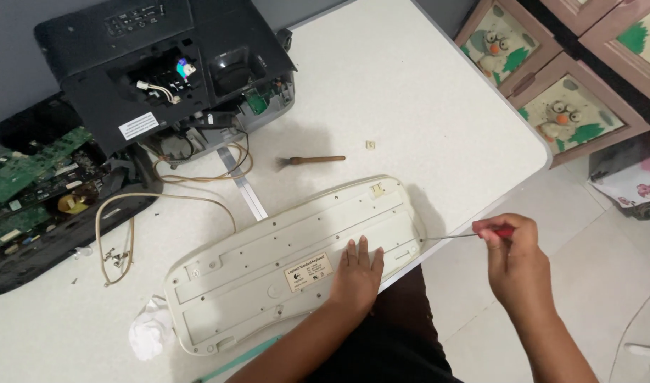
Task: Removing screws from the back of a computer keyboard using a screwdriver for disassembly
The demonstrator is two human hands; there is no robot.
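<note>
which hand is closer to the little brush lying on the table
Left. The left hand rests flat on the upturned keyboard, below the brush; the right hand is off the table edge, holding a screwdriver.

Bright even daylight, soft shadows (darkest beside printer [165, 67]), sharp focus, slight edge distortion.

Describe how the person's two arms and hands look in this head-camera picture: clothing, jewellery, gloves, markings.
Both arms are bare from the forearm down; no sleeve reaches into view. The left hand and the right hand wear no gloves, and no ring, watch or bracelet shows on either. No marks or bandages are visible. Below the arms, dark black clothing covers the person's lap.
</note>
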